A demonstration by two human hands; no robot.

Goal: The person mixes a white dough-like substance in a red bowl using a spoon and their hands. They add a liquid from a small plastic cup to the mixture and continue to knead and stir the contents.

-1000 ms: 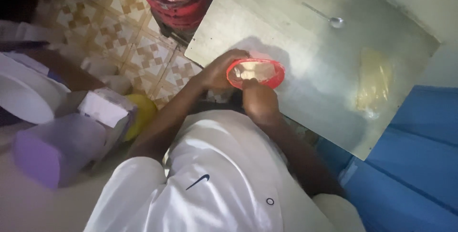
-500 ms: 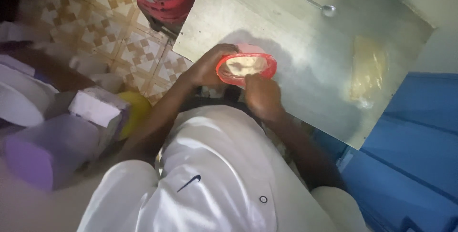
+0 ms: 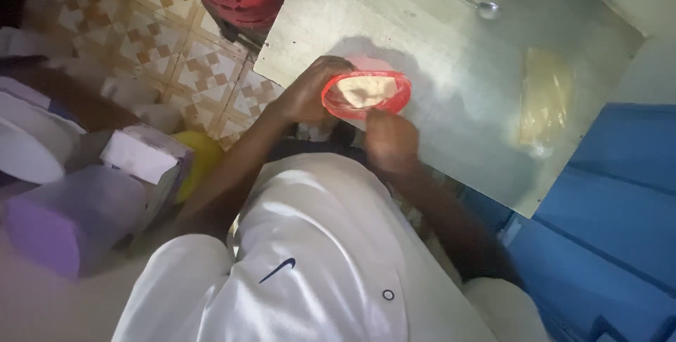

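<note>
Dough in a red bowl (image 3: 366, 93) on the worktop (image 3: 451, 67).
Left hand (image 3: 308, 92) grips the bowl's rim; right hand (image 3: 391, 141), blurred, sits just below it, grip unclear.

Red bowl (image 3: 366, 93): glossy plastic. Table (image 3: 451, 67): pale matt wood grain, dusted. Spoon (image 3: 470, 1) near far edge: shiny metal. Floor (image 3: 162, 32): smooth patterned tile.

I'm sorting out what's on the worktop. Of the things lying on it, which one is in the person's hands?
The red bowl of pale dough, left hand cupping its rim. The spoon and yellowish bag lie untouched farther off.
</note>
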